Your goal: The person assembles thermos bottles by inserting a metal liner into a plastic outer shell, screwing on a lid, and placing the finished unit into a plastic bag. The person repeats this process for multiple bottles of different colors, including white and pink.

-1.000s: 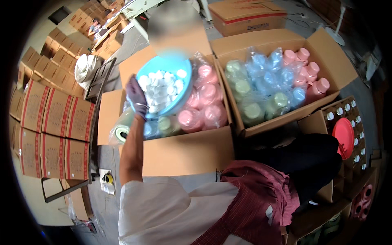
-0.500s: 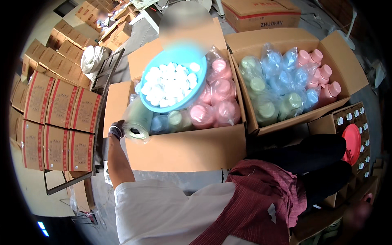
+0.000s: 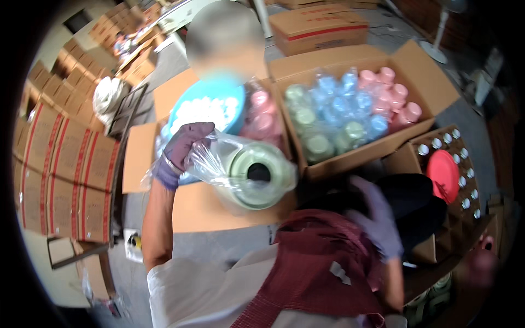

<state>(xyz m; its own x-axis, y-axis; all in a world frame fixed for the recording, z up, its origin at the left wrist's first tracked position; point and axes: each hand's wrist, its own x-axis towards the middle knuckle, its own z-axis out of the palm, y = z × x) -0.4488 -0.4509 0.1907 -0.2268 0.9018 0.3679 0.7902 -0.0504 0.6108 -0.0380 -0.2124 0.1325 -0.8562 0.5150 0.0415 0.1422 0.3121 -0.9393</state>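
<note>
The left hand (image 3: 188, 143) clutches only the bag (image 3: 210, 159); the bottle (image 3: 259, 192) inside hangs over the flap (image 3: 199, 212) and could drop should the bag tear. The blurred right hand (image 3: 377, 218) looks spread.

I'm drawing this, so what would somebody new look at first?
Probably the green container, in a clear bag gripped by the left hand, near the middle. Beyond it is the blue bowl of white pieces. To the right, an open box of green, blue and pink bottles might catch the eye too.
</note>
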